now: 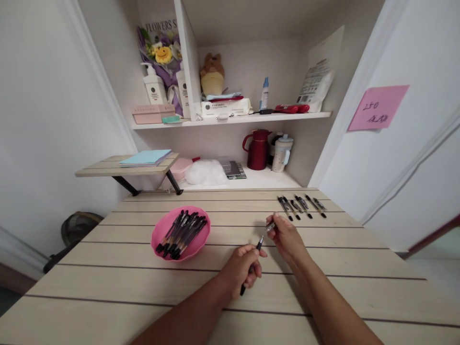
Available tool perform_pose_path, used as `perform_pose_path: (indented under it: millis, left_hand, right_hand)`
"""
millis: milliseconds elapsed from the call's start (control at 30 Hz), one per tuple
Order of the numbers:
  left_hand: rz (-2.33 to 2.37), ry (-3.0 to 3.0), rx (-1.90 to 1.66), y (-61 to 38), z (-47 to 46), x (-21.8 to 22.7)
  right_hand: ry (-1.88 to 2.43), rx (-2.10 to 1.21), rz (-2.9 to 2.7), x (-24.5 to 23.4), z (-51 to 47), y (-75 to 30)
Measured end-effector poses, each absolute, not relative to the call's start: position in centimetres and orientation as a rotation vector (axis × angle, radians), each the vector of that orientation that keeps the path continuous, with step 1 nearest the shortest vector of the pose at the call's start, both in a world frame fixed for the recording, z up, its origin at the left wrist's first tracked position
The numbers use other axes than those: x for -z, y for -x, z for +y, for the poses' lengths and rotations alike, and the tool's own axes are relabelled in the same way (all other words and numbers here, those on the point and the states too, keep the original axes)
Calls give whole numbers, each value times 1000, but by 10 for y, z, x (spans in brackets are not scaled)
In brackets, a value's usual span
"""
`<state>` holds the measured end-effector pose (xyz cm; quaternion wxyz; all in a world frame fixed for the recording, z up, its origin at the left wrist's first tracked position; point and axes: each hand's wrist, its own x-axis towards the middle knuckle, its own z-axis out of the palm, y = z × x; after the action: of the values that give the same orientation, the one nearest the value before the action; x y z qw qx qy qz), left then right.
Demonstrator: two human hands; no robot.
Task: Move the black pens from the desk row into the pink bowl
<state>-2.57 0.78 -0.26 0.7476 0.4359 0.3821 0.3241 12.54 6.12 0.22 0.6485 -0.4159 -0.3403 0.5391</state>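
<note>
My left hand point(245, 268) is closed around a black pen point(259, 243), whose bare metal tip points up and away from me. Just right of that tip, my right hand point(283, 235) pinches a pen cap point(270, 226), partly covered by the fingers. A small gap lies between tip and cap. To the left, a pink bowl point(155, 230) holds many dark pens point(181, 235) heaped together. Beyond my right hand, several uncapped pens point(284, 208) lie in a slanted row on the table, with pen caps point(319, 204) beside them.
The slatted wooden table point(118, 282) stands against white shelves point(230, 120). A small raised stand point(104, 167) carries blue paper point(145, 157) at the back left. A red jug point(258, 151) and a pale cup point(282, 154) stand on the lower shelf. A pink note point(379, 108) sticks to the right wall.
</note>
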Motion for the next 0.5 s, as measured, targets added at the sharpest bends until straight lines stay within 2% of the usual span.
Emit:
perform_pose_path:
  millis: [500]
  left_hand:
    - [819,-925,-806,30,14,5]
  right_hand:
    - [803,-1375,-581,4,63,-128]
